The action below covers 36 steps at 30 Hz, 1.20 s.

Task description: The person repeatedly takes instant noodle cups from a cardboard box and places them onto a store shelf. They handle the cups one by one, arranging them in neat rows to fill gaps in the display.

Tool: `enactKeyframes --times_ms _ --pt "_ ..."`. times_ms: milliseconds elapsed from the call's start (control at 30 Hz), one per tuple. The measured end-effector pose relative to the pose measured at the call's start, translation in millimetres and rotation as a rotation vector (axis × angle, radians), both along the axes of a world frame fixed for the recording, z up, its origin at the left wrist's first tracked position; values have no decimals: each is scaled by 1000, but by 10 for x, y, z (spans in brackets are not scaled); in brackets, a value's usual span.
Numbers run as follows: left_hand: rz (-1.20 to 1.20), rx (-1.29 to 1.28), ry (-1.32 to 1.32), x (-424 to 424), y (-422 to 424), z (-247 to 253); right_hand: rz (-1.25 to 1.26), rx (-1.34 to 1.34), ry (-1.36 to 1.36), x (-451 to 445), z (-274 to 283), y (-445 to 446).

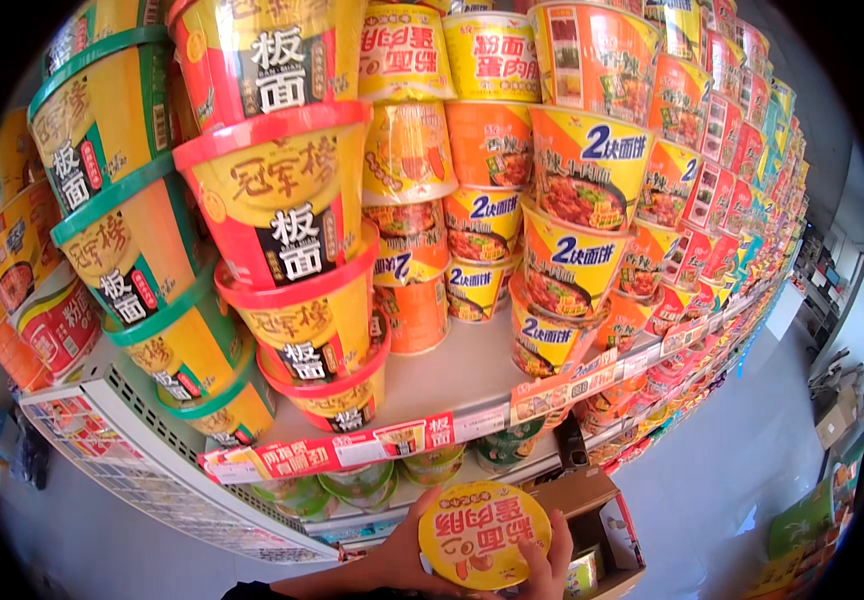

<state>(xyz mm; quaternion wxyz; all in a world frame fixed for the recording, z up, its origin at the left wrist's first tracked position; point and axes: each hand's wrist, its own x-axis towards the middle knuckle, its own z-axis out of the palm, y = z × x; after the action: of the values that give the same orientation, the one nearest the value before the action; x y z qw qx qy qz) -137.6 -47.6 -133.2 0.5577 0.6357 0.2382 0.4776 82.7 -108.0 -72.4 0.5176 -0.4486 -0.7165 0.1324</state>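
Both hands are on one instant noodle cup, held low in front of the shelf. Its round yellow lid [469,529] faces up and bears red writing. My left hand [400,555] grips the cup's left side. The fingers of my right hand [550,559] lie on the lid's right edge and the cup's side. The cup's body is mostly hidden under the lid and the hands. Just right of it stands an open cardboard box [612,551], with a small green and white package [582,576] partly visible inside.
A shelf [447,382] bears tall stacks of noodle cups: red-lidded tubs [282,202], green-lidded tubs [132,247] and yellow-orange cups [586,172]. Price labels [342,454] run along its edge. Green-lidded bowls [361,484] sit below. More cartons [837,416] lie on the floor at right.
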Motion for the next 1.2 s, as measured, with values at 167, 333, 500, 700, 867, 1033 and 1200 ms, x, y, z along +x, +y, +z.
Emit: enactKeyframes --times_ms 167,333,500,700,867,1033,1200 --pt "-5 154 185 -476 124 217 56 105 -85 -295 150 174" --pt "-136 290 -20 -660 159 933 52 130 353 -133 273 253" --pt "-82 425 191 -1015 103 685 168 500 651 -41 1246 627" --pt "165 980 415 -1141 -22 1000 -9 622 222 -10 2261 603" --pt "477 1103 388 -691 -71 1838 -285 743 -345 -301 1956 362" --pt "683 1042 369 -6 -115 2398 -181 774 -306 -302 1981 390" --pt "917 1301 226 317 121 2501 36 966 -140 46 2024 494"
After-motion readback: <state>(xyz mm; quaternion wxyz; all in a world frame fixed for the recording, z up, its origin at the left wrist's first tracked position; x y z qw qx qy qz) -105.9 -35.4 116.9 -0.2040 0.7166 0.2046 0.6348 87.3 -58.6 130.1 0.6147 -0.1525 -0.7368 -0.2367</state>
